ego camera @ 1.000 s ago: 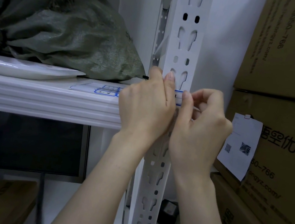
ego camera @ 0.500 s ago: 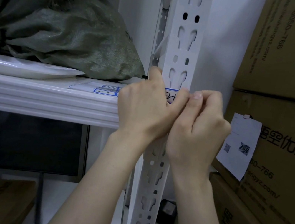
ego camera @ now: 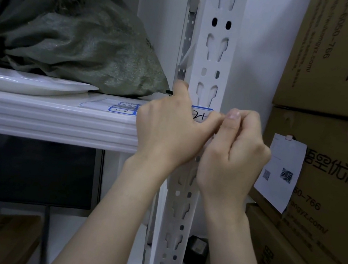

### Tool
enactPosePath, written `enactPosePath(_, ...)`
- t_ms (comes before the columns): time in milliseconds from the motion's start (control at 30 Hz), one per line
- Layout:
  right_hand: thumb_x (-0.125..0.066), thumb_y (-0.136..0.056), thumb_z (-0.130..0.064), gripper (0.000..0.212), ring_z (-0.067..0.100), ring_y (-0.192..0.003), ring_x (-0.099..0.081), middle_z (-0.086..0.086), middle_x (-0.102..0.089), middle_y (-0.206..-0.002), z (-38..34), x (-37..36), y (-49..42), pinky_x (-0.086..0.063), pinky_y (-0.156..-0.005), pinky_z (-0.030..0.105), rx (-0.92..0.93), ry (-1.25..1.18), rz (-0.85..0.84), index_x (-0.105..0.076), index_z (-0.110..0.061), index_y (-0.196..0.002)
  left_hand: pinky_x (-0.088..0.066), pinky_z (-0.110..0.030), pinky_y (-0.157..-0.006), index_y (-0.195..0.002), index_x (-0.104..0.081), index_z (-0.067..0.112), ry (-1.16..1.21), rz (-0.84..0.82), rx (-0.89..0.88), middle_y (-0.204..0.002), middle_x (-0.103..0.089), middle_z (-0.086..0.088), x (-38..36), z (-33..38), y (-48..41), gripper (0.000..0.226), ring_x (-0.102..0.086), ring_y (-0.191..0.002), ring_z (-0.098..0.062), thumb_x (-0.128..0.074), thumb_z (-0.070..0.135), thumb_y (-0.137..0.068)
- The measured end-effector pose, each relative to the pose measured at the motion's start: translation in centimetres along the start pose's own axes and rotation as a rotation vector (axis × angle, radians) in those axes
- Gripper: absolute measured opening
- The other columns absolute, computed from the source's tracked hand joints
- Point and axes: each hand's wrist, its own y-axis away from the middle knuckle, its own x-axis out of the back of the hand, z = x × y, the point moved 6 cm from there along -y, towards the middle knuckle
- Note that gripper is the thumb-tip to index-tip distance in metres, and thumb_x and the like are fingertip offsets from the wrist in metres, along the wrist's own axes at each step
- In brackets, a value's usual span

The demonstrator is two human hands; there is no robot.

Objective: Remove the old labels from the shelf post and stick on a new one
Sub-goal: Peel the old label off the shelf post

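Observation:
A white slotted shelf post point(ego camera: 213, 53) rises through the middle of the view. At shelf height it bears a blue-edged white label point(ego camera: 201, 114) with handwritten marks. My left hand point(ego camera: 169, 128) wraps the post from the left, its thumb up along the post's left edge and its fingertips on the label. My right hand point(ego camera: 234, 151) is curled against the post's right side, finger and thumb pinched at the label's right edge. The label's lower part is hidden behind my fingers.
A sheet of blue-edged labels point(ego camera: 124, 108) lies on the white shelf point(ego camera: 51, 116), beside a white plate point(ego camera: 27, 83) and a green sack point(ego camera: 72, 45). Stacked cardboard boxes point(ego camera: 345, 68) stand at the right, one with a paper slip point(ego camera: 279, 172). A black adapter point(ego camera: 197, 251) sits on the floor.
My right hand's fingers have curled in and pinched at the label's right edge. My left fingers have slid down, uncovering the label's top and writing.

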Motion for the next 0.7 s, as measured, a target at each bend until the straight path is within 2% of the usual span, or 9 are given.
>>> enactPosePath(100,-0.04,-0.1,-0.02,0.032,0.006,-0.05,-0.051,-0.014,-0.044,-0.052,0.12,-0.06,0.01,-0.032,-0.043,0.018,-0.011,-0.002,-0.006,-0.053,-0.004,-0.076,-0.022,-0.035,-0.057,-0.088,-0.035,0.015,0.0,0.005,0.015,-0.059,-0.045,0.005,-0.03,-0.03,-0.02,0.047,-0.043,-0.064,-0.026,-0.045,0.06,-0.082)
enactPosePath(267,-0.039,-0.1,-0.018,0.028,0.002,-0.05,-0.05,-0.015,-0.041,-0.052,-0.15,0.04,-0.05,-0.03,-0.044,0.012,-0.002,-0.001,-0.006,-0.05,-0.007,-0.077,-0.022,-0.035,-0.057,-0.087,-0.034,0.014,-0.03,0.018,0.017,-0.058,-0.042,0.005,-0.13,0.06,0.02,0.048,-0.043,-0.064,-0.026,-0.045,0.061,-0.082)
enactPosePath(400,-0.039,-0.1,-0.019,0.026,0.01,-0.054,-0.053,-0.012,-0.043,-0.052,-0.21,0.13,-0.09,-0.03,-0.043,0.015,-0.008,0.005,-0.005,-0.05,-0.008,-0.08,-0.022,-0.034,-0.056,-0.089,-0.034,0.014,-0.054,0.025,0.002,-0.058,-0.039,0.006,-0.13,0.11,0.03,0.049,-0.042,-0.063,-0.025,-0.043,0.062,-0.083)
enactPosePath(533,-0.038,-0.1,-0.019,0.026,0.009,-0.05,-0.05,-0.012,-0.043,-0.052,-0.16,0.01,-0.05,-0.028,-0.042,0.016,-0.016,0.006,-0.008,-0.051,-0.007,-0.081,-0.02,-0.036,-0.056,-0.088,-0.033,0.013,-0.051,0.02,-0.006,-0.057,-0.036,0.006,-0.14,0.06,0.03,0.047,-0.041,-0.065,-0.028,-0.043,0.059,-0.084)
enactPosePath(700,-0.038,-0.1,-0.02,0.027,0.012,-0.05,-0.052,-0.01,-0.045,-0.052,-0.09,0.05,-0.04,-0.03,-0.042,0.019,-0.023,0.002,-0.006,-0.052,-0.006,-0.082,-0.022,-0.035,-0.056,-0.089,-0.033,0.014,-0.074,0.02,-0.021,-0.057,-0.036,0.007,-0.15,0.1,0.09,0.054,-0.041,-0.065,-0.026,-0.037,0.068,-0.083)
